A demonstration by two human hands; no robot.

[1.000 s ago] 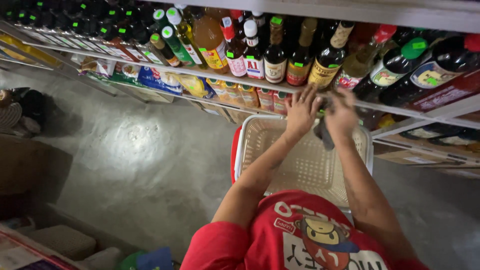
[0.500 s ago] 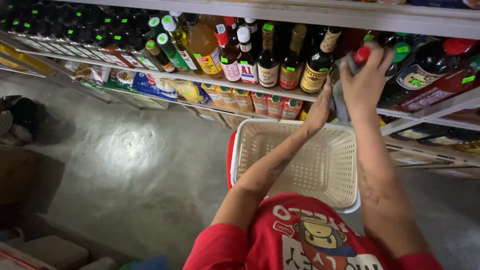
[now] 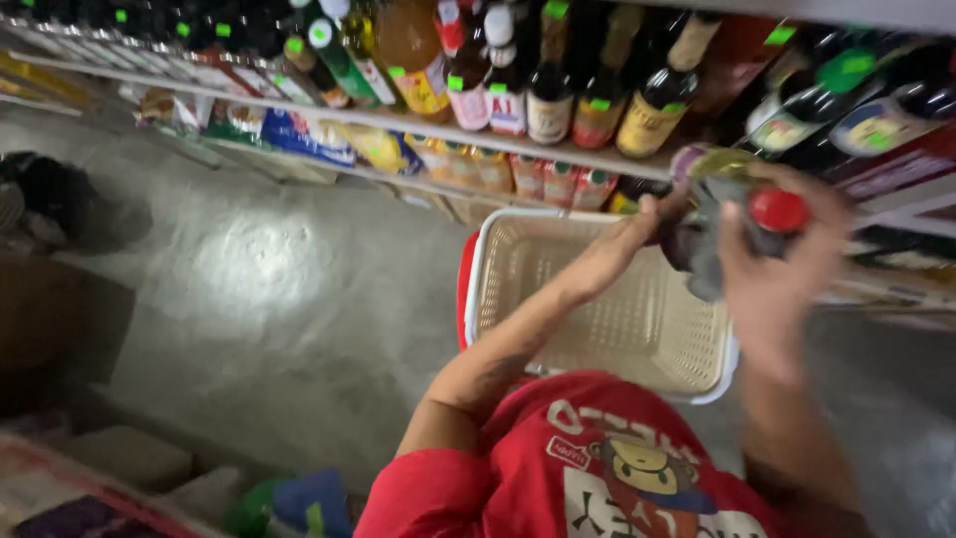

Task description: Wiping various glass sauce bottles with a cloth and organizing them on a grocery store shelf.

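Right hand (image 3: pixel 787 289) clamped on dark red-capped glass bottle (image 3: pixel 732 214), left hand (image 3: pixel 622 254) steadying; best lowered upright into cream plastic basket (image 3: pixel 597 329).

Single head view looks steeply down, close over basket (image 3: pixel 597 309) and shelf (image 3: pixel 398 122)

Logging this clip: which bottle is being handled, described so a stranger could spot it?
Find the cream plastic basket below the shelf of bottles. Just above its far right corner, both hands grip one dark bottle. Unlike the shelved ones, it is off the shelf, with a red cap pointing toward the camera.
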